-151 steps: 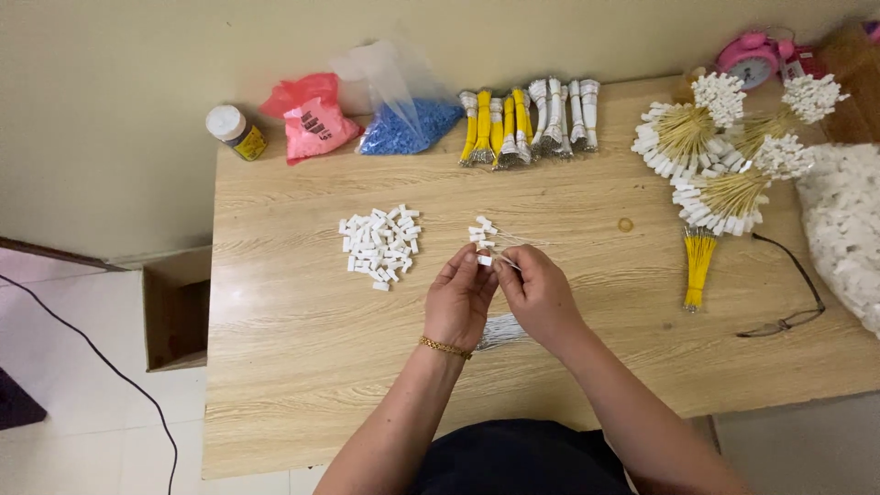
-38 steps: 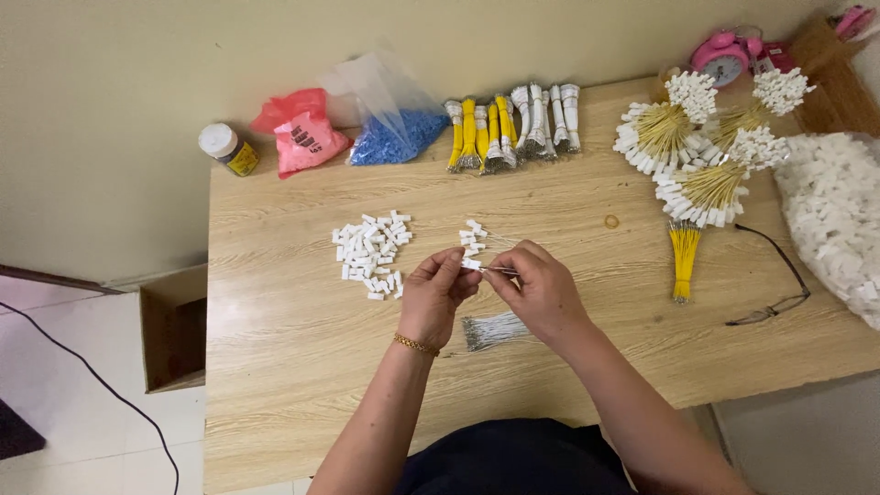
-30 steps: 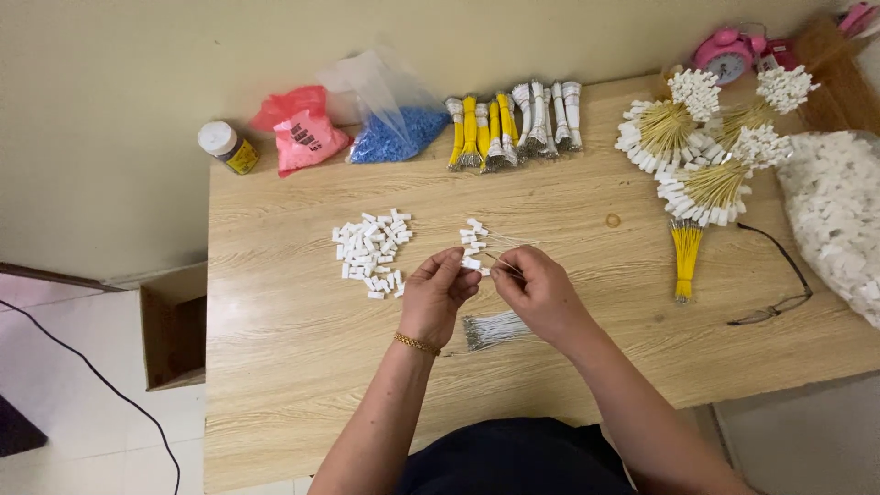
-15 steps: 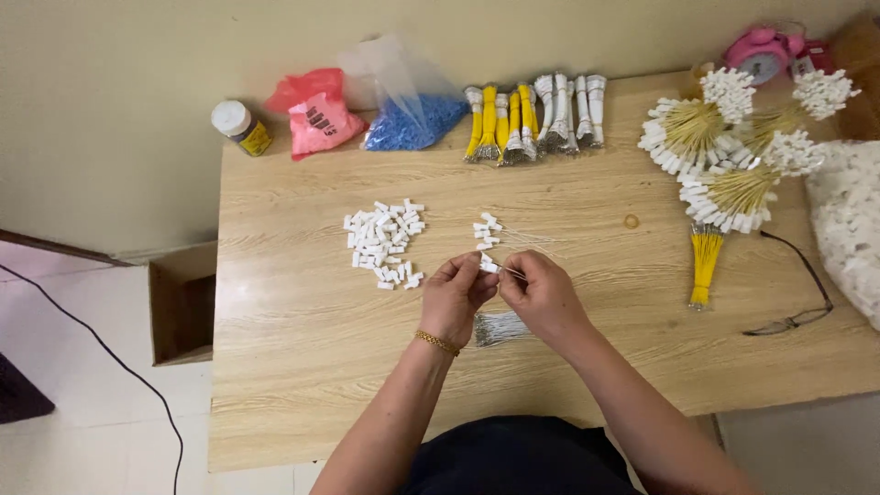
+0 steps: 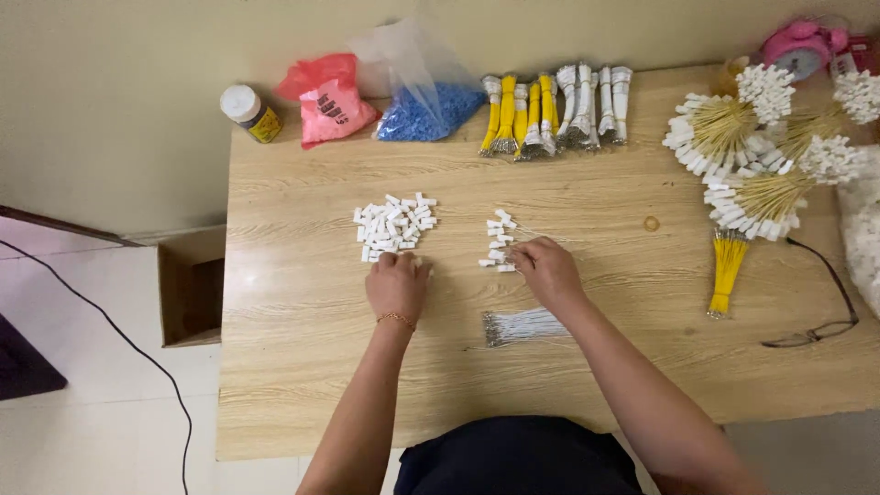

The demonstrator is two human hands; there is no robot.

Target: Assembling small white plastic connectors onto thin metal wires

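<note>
My left hand (image 5: 396,285) rests on the wooden table (image 5: 302,367), its fingertips at the near edge of a pile of small white plastic connectors (image 5: 394,225). My right hand (image 5: 547,270) lies to the right, fingertips touching a small cluster of white connectors fitted with thin white wires (image 5: 499,243). A bundle of loose white wires (image 5: 524,326) lies just in front of my right wrist. Whether either hand pinches a piece is hidden by the fingers.
Along the back edge stand a small jar (image 5: 248,112), a pink bag (image 5: 328,95), a clear bag of blue pieces (image 5: 429,101) and yellow and white wire bundles (image 5: 553,108). Finished wire fans (image 5: 752,156), a yellow wire bundle (image 5: 726,270) and glasses (image 5: 823,316) lie right. A cardboard box (image 5: 191,286) sits on the floor.
My hands were together working a piece in front of the small cluster. They have parted: the left moved to the white connector pile, the right to the wired cluster.
</note>
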